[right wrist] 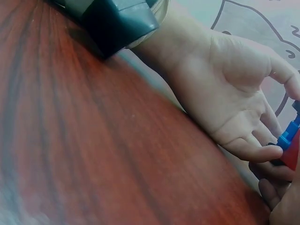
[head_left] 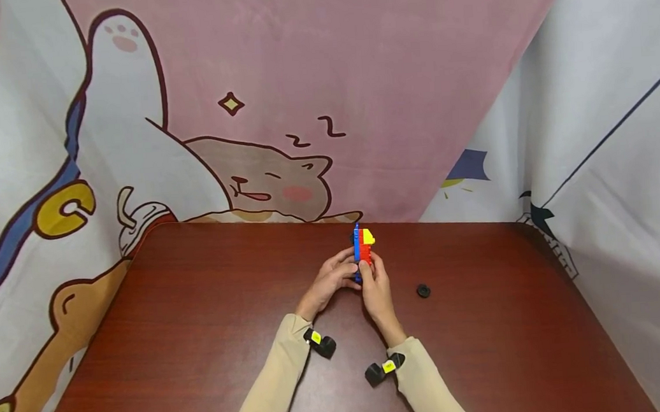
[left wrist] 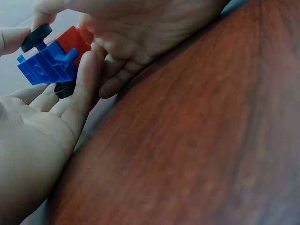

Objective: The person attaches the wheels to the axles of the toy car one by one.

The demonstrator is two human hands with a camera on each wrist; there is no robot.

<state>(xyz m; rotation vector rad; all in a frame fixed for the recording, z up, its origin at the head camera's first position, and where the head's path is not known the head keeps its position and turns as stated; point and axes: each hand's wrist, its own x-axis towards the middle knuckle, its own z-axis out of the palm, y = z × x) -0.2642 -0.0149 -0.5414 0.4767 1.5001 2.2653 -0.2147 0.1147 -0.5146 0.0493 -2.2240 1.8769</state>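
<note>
"Where the beige sleeves (head_left: 270, 382) come in from around six o'clock, what sits at the cuffs?"

"A black device (head_left: 376, 373) on each."

"And past the cuffs?"

"The right hand (head_left: 378, 295) grips the toy vehicle (head_left: 364, 253) from about half past five. The left hand (head_left: 331, 281) grips it too, from eight o'clock."

"Is anything lying by them?"

"One loose wheel (head_left: 423, 291), black, rests on the table (head_left: 501, 347) at four o'clock from the toy vehicle, apart from both hands."

"Where is the toy vehicle itself?"

"Between the two hands, over the table. Its blue base (left wrist: 35, 69) faces nine o'clock, its red blocks (head_left: 365, 253) three, and a yellow block (head_left: 368, 236) sits toward twelve. Two black wheels (left wrist: 37, 37) and a bare blue peg (left wrist: 71, 55) show in the left wrist view."

"And farthest off?"

"Beyond the table's twelve-o'clock edge hangs a pink and white cloth (head_left: 383, 68) with a sleeping cat on it."
</note>
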